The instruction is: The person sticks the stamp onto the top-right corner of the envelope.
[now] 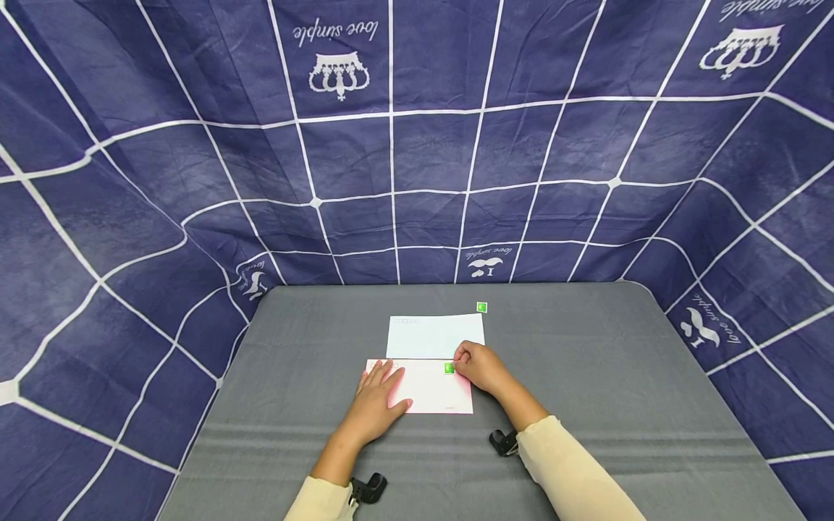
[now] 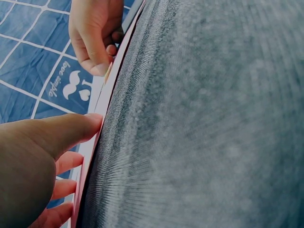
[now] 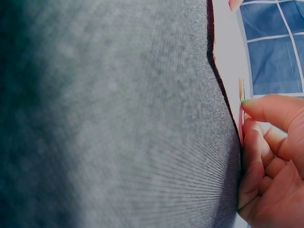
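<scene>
1. Closest to the camera are the cream sleeves (image 1: 576, 470), coming in from the near side of the pink envelope (image 1: 430, 398), plus a black wrist camera (image 1: 504, 441) on each arm.
2. The pink envelope lies flat on the grey bench (image 1: 293, 347), so I'm using it as the landmark.
3. Left hand (image 1: 376, 409) rests on the left end of the pink envelope. Grip's loose: fingers spread apart, thumb out to the side, nothing pinched.
4. Right hand (image 1: 482, 367) is at its far right corner, grip together, thumb and finger pinching the edge of a green stamp (image 1: 449, 368).
5. Just beyond the pink envelope there's a white envelope (image 1: 435, 336), near edge running right along it. Can't tell if they overlap.
6. Another green stamp (image 1: 482, 307) sits farther out past the pink one's right end, just beside the white one's far corner.
7. Behind it all hangs blue gridded fabric (image 1: 352, 159).
</scene>
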Available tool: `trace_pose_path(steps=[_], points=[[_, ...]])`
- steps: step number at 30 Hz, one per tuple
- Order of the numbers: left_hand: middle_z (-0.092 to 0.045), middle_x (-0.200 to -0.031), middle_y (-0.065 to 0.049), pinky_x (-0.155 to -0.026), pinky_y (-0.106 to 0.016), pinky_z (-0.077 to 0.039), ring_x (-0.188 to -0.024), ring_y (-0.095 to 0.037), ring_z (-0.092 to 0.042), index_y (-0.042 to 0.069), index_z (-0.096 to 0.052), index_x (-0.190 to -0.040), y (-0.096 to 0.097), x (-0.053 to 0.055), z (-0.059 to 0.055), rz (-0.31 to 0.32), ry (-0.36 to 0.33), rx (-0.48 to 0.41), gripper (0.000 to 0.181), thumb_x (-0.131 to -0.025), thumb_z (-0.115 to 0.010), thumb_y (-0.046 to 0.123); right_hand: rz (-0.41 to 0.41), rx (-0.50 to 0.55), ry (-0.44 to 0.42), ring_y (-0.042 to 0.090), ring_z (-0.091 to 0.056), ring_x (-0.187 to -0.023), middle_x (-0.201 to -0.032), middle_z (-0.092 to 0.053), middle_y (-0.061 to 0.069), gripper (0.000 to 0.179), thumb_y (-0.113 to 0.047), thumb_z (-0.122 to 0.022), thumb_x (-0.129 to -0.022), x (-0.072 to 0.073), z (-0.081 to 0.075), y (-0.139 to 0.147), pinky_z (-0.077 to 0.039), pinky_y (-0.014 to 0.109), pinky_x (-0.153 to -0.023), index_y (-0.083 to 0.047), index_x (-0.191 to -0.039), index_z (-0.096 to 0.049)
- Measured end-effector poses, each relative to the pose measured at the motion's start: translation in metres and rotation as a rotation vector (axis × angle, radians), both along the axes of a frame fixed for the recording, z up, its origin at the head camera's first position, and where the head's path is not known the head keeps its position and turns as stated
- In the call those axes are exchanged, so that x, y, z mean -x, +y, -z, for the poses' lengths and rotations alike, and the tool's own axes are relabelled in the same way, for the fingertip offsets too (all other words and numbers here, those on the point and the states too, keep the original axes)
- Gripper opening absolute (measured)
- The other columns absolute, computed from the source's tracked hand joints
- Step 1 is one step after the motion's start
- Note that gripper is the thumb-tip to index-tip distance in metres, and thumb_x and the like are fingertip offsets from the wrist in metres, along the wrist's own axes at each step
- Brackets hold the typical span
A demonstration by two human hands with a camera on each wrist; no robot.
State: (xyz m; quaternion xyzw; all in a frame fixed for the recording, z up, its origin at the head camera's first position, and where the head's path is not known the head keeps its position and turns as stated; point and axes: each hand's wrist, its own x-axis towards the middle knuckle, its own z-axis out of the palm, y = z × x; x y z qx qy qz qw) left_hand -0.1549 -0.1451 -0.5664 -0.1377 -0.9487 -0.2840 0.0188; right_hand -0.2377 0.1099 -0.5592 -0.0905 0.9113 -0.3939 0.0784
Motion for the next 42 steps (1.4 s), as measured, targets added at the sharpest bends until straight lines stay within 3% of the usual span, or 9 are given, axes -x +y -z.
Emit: trace_pose_path(steps=[9,15,20,29,36,42], points=[[-0.045,-0.155,-0.022,-0.122,-0.065,-0.021,-0.15,-0.043,-0.032,0.005,-0.056,-0.143,0.001,0.0,0.001,-0.015,-0.014,0.0,0.064,-0.089,-0.074,0.035,0.039,0.068,0.0,0.008,-0.052,-0.062,-0.071,-0.061,-0.005,0.009,-0.014,-0.072,-0.088,-0.002,0.002,0.002,-0.041,0.023,-0.059,-0.012,-0.085,-0.064],[-0.048,-0.15,-0.023,-0.12,-0.066,-0.024,-0.146,-0.041,-0.039,0.006,-0.059,-0.138,0.003,0.001,0.001,-0.032,0.021,0.005,0.061,-0.087,-0.077,0.034,0.039,0.074,0.037,0.008,-0.052,-0.065,-0.074,-0.062,-0.004,0.007,-0.013,-0.068,-0.086,-0.002,0.004,0.004,-0.042,0.022,-0.062,-0.007,-0.088,-0.065],[-0.05,-0.144,-0.023,-0.119,-0.065,-0.027,-0.14,-0.038,-0.046,0.006,-0.062,-0.135,0.004,0.0,-0.001,-0.045,0.04,0.015,0.06,-0.084,-0.079,0.034,0.028,0.094,0.017,0.008,-0.054,-0.068,-0.076,-0.063,-0.003,0.004,-0.012,-0.065,-0.089,-0.004,0.002,0.006,-0.043,0.023,-0.064,-0.008,-0.09,-0.067],[-0.054,-0.142,-0.021,-0.12,-0.061,-0.029,-0.144,-0.042,-0.041,0.005,-0.066,-0.13,0.004,0.002,-0.004,-0.065,0.057,0.047,0.06,-0.081,-0.083,0.034,0.004,0.119,-0.018,0.008,-0.055,-0.07,-0.079,-0.063,-0.003,0.005,-0.012,-0.064,-0.093,-0.01,-0.005,0.008,-0.044,0.023,-0.066,-0.008,-0.092,-0.067],[-0.062,-0.131,-0.018,-0.116,-0.059,-0.035,-0.135,-0.042,-0.051,0.005,-0.071,-0.12,0.005,0.006,0.0,-0.103,0.131,0.01,0.044,-0.083,-0.081,0.026,-0.004,0.151,0.009,0.008,-0.055,-0.072,-0.081,-0.063,-0.002,0.004,-0.01,-0.064,-0.094,-0.011,-0.006,0.008,-0.045,0.022,-0.067,-0.009,-0.092,-0.068],[-0.066,-0.121,-0.015,-0.113,-0.055,-0.041,-0.121,-0.038,-0.061,0.002,-0.074,-0.113,0.005,0.012,-0.001,-0.112,0.233,-0.107,0.031,-0.086,-0.077,0.016,0.008,0.185,0.068,0.009,-0.055,-0.08,-0.09,-0.06,0.003,0.005,-0.008,-0.064,-0.094,-0.008,-0.008,0.013,-0.045,0.022,-0.072,-0.01,-0.093,-0.068]])
